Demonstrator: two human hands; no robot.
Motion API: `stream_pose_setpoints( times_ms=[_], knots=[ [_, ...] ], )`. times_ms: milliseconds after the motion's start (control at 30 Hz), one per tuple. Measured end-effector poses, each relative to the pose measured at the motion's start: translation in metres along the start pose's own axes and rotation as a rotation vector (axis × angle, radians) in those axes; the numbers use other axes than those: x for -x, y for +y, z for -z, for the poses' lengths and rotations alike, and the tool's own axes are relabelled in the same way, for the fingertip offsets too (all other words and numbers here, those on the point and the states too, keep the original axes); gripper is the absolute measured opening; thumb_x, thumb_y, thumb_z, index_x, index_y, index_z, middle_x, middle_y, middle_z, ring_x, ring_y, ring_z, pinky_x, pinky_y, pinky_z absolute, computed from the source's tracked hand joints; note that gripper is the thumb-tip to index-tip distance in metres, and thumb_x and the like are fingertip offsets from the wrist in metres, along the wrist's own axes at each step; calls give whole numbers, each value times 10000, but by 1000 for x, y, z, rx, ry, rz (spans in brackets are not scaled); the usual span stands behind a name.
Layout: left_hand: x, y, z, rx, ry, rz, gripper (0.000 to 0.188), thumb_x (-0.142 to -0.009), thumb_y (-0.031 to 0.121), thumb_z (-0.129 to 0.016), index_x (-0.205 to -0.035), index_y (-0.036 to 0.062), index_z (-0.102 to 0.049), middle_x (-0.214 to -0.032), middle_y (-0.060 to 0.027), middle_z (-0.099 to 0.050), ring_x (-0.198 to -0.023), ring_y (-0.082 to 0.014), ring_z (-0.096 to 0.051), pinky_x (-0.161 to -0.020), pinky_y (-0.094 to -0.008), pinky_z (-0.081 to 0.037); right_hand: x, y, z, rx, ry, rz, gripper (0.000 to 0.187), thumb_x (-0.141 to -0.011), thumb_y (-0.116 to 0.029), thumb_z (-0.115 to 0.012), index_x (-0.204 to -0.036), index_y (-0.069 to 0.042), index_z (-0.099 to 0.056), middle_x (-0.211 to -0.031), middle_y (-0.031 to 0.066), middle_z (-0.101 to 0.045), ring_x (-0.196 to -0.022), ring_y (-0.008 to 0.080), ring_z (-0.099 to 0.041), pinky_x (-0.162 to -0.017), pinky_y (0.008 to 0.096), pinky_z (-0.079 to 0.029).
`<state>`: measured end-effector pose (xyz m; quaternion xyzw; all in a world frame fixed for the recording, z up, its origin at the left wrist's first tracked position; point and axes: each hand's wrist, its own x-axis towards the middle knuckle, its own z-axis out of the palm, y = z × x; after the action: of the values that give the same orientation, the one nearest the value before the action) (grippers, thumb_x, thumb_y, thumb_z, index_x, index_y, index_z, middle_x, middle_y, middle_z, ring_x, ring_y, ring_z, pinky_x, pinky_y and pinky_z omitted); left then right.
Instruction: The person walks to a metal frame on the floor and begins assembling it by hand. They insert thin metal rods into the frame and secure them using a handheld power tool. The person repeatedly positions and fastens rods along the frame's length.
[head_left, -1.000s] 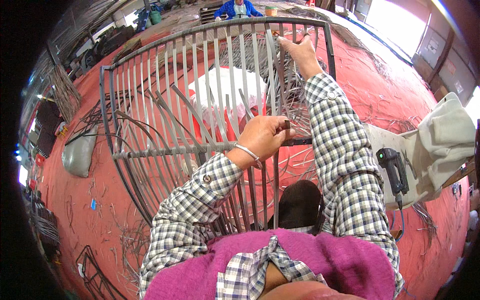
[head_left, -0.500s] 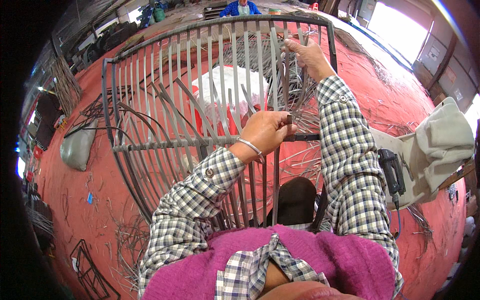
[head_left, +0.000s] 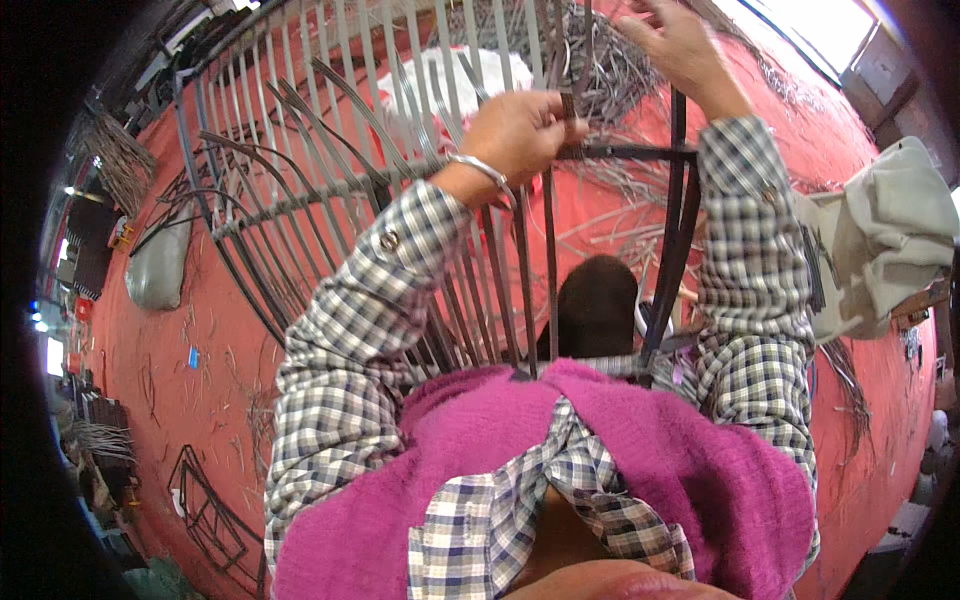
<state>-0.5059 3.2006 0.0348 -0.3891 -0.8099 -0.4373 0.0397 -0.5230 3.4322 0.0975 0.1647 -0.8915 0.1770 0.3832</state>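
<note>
A curved frame of dark bars carries many upright flat grey strips across its open face. My left hand is closed at the wrapped crossbar, pinching a dark flat strip between thumb and fingers. Toward the upper right, my right hand is raised beside the last strips; its thumb stands apart from the fingers, which are slightly blurred and partly cut off by the picture's upper edge. Nothing shows in its grasp. Several loose strip ends stick up left of my left hand.
Behind the frame sit a white sack-like bundle and a heap of cut strips. A pale cloth hangs over a support at the right. A stuffed sack and a thin metal frame lie on the red floor.
My right hand has moved right and away from the strip it held near the top. The frame sits higher in view, and my left hand stays at the crossbar.
</note>
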Motion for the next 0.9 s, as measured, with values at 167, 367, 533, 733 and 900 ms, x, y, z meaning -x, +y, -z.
stream_pose_setpoints(
  times_ms=[167, 367, 533, 733, 900],
  knots=[
    [-8, 12, 5, -76, -18, -15, 186, -853, 198, -638, -880, 16, -665, -730, -53, -665, -674, -77, -607, -595, -234, -479, 96, -28, 36, 93, 120, 57, 281, -825, -253, -590, -1042, -77, -624, -996, 137, -638, -940, 321, -585, -842, 383, -438],
    [-16, 11, 5, -193, -31, -104, 193, -849, 204, -641, -877, 13, -659, -702, -52, -644, -616, -81, -568, -557, -246, -455, 178, -49, 3, -212, 229, -536, 655, -871, -373, -571, -1320, 48, -347, -1294, 229, -446, -1197, 340, -451, -1008, 390, -340],
    [-14, 5, 0, -121, -17, -143, 177, -848, 184, -638, -877, 10, -652, -679, -64, -634, -616, -89, -570, -560, -256, -450, 208, -52, -25, -291, 117, -785, 397, -857, -198, -551, -1198, -4, -482, -854, 158, -600, -787, 261, -599, -713, 382, -462],
    [-19, -1, -9, -413, 28, -418, 124, -814, 198, -642, -806, 77, -621, -678, -116, -600, -614, -258, -603, -547, -347, -448, 217, -52, -36, -343, 226, -831, 231, -840, -111, -530, -1035, 11, -555, -619, 61, -548, -502, 127, -524, -472, 297, -423],
    [-27, -8, -23, -271, 14, -329, 142, -819, 192, -642, -805, 52, -635, -657, -116, -613, -585, -258, -599, -548, -318, -464, 220, -43, -43, -378, 240, -822, 224, -845, -116, -555, -1030, 10, -563, -653, 44, -549, -542, 114, -522, -492, 286, -422]
  ],
)
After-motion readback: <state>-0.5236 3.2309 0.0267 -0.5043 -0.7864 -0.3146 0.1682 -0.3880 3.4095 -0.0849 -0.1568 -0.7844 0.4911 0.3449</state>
